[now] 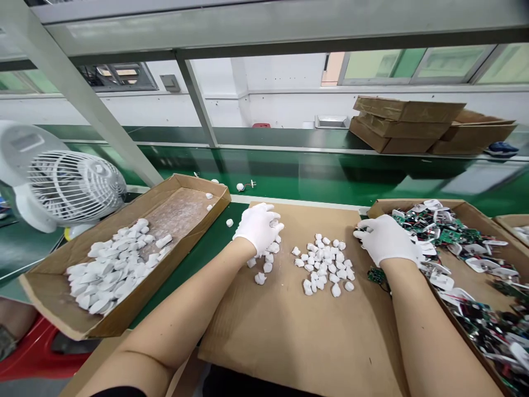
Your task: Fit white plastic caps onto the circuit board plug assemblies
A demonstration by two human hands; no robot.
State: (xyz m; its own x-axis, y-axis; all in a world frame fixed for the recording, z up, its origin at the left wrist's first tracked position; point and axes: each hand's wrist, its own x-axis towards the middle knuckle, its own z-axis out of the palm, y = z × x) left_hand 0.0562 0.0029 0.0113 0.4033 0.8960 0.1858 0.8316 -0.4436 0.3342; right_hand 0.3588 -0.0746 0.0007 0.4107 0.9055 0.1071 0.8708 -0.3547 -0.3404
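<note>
My left hand [258, 227], in a white glove, is over a small cluster of white plastic pieces [268, 267] on the left of a cardboard sheet [289, 331]. Its fingers are curled, and a small white piece seems to sit between them. My right hand [386, 241], gloved too, is bent beside the left edge of a box of circuit boards. Its fingertips are drawn together, and what they hold, if anything, is hidden. Below it a small green circuit board [377, 275] lies on the sheet. A larger heap of white pieces [326, 262] lies between the hands.
On the left, a cardboard tray [202, 220] holds many white plastic parts [111, 270], with a white fan [70, 176] behind it. To the right, a cardboard box [481, 270] contains wired circuit boards. Stacked cardboard boxes [409, 124] stand on the back ledge.
</note>
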